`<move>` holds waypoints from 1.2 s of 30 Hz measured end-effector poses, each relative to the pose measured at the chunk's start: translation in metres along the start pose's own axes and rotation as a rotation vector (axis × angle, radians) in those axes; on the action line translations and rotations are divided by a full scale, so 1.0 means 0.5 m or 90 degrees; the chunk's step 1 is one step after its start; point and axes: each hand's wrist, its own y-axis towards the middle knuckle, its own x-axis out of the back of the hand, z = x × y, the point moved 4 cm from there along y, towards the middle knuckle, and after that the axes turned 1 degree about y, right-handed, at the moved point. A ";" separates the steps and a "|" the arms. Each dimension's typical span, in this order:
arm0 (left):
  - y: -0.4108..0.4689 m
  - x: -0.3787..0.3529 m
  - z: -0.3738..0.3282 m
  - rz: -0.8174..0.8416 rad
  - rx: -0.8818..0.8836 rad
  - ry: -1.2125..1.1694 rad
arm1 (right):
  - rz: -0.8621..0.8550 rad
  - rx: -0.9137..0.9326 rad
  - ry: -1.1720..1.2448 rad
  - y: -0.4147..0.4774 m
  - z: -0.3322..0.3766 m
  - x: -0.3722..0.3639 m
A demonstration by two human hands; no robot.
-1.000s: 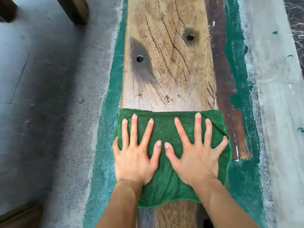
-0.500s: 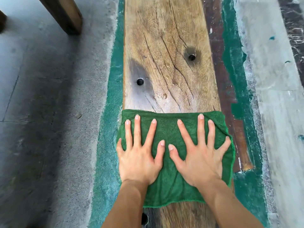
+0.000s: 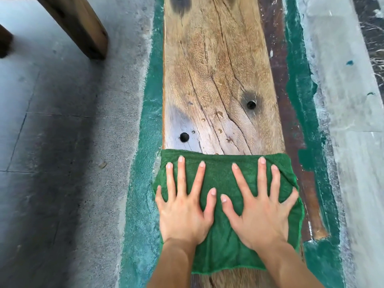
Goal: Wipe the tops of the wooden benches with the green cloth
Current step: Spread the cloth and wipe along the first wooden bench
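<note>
A weathered wooden bench (image 3: pixel 218 69) runs away from me down the middle of the view, cracked along its grain. The green cloth (image 3: pixel 220 179) lies spread across its full width at the near end, its sides hanging slightly over both edges. My left hand (image 3: pixel 182 215) presses flat on the cloth's left half, fingers spread. My right hand (image 3: pixel 261 217) lies flat on the right half, fingers spread too. Neither hand curls around the cloth.
Just beyond the cloth are two dark round holes in the plank, one at the left (image 3: pixel 184 137) and one at the right (image 3: pixel 251 104). A thick wooden leg (image 3: pixel 79 28) stands on the concrete floor (image 3: pixel 62 142) at upper left. Green-painted strips (image 3: pixel 145 142) flank the bench.
Both hands have pushed the cloth forward along the bench; its far edge now lies just short of the left hole, which was well ahead before.
</note>
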 end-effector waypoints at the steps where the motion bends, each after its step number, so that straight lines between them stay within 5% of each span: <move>1: 0.006 0.000 0.000 -0.001 0.000 -0.001 | -0.002 -0.001 -0.001 0.002 -0.002 -0.001; 36: 0.335 0.038 -0.015 0.004 0.021 0.018 | -0.035 0.022 0.009 0.327 0.019 0.069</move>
